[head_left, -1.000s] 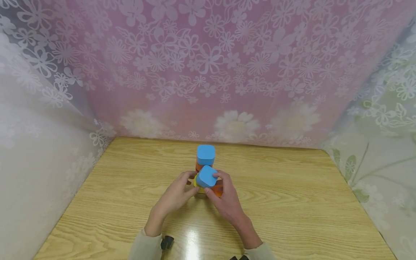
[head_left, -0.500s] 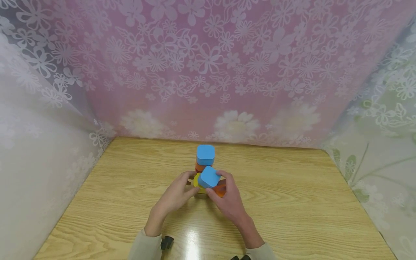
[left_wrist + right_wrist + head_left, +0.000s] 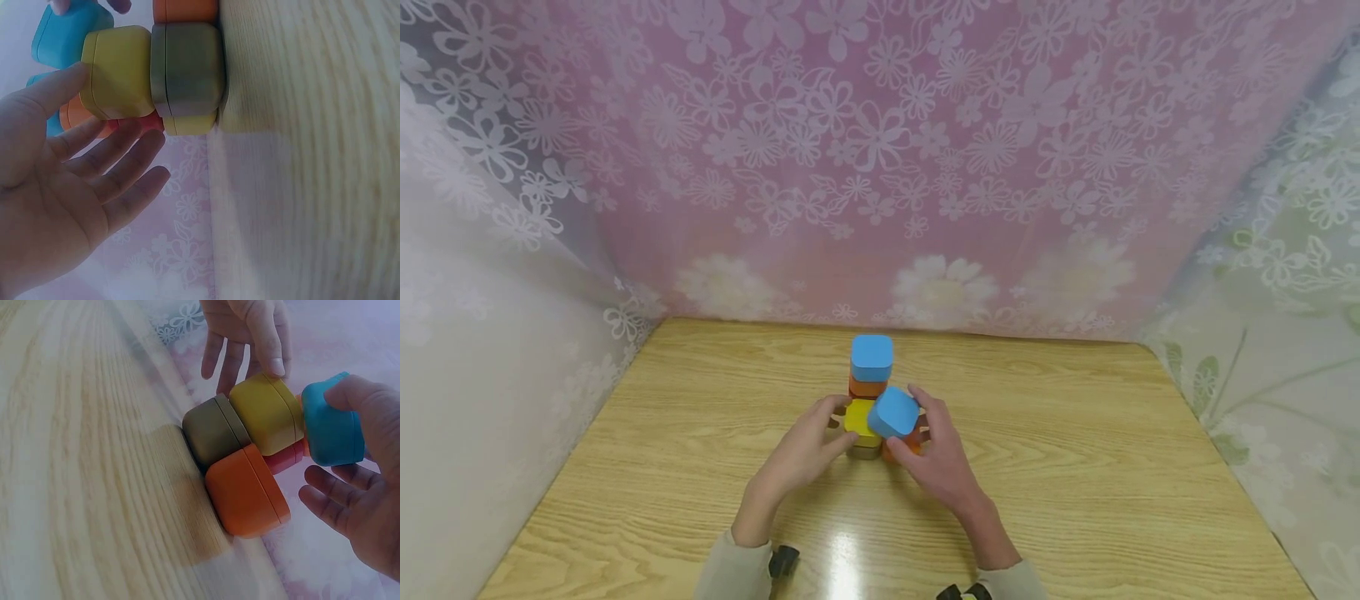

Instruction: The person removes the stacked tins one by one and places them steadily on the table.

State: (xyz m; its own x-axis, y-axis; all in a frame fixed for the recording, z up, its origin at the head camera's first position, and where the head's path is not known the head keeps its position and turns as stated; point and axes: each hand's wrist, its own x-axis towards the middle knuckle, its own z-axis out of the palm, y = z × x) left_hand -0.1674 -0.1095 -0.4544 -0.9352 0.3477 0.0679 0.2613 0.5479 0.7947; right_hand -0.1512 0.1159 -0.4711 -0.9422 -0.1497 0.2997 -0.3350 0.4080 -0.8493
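Note:
My right hand (image 3: 938,458) holds a tilted blue rounded block (image 3: 895,412) between thumb and index finger, its other fingers loose below. The block overlaps the right edge of a yellow block (image 3: 861,418), which sits on an olive-brown block (image 3: 190,67). My left hand (image 3: 808,446) is at the yellow block's left side, thumb tip touching it in the left wrist view, other fingers extended. An orange block (image 3: 244,494) stands on the table right beside the olive-brown one, partly hidden by the right hand in the head view.
Directly behind stands a column with another blue block (image 3: 872,357) on an orange block (image 3: 868,387); red (image 3: 285,457) and yellow blocks show lower down. The wooden table (image 3: 1075,442) extends around the stacks. Flowered curtains (image 3: 880,167) border its back and sides.
My right hand has shifted right with the blue block, uncovering more of the yellow block's top. The left hand has stayed in place.

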